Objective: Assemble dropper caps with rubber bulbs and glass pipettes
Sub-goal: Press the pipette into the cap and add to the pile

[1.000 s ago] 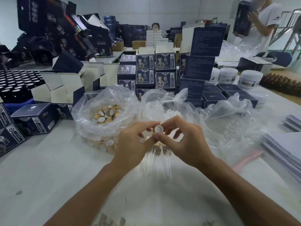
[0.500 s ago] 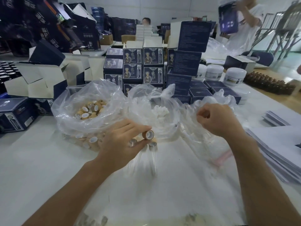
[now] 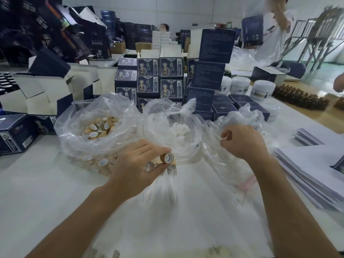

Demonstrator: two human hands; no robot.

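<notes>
Left hand (image 3: 138, 164) pinching a light wooden dropper cap (image 3: 167, 158) by its sides; right hand (image 3: 242, 141) pinching a fragile glass pipette (image 3: 220, 137) in the bag

Glossy clear plastic bag (image 3: 96, 116), wood-look cap (image 3: 167, 158)

The printing on the dark blue boxes (image 3: 148, 86) is too blurred to read.

Packing workshop: stacked navy product boxes (image 3: 149, 86), bagged caps (image 3: 96, 127), cream jars (image 3: 264, 90), leaflet piles (image 3: 316, 175).
</notes>
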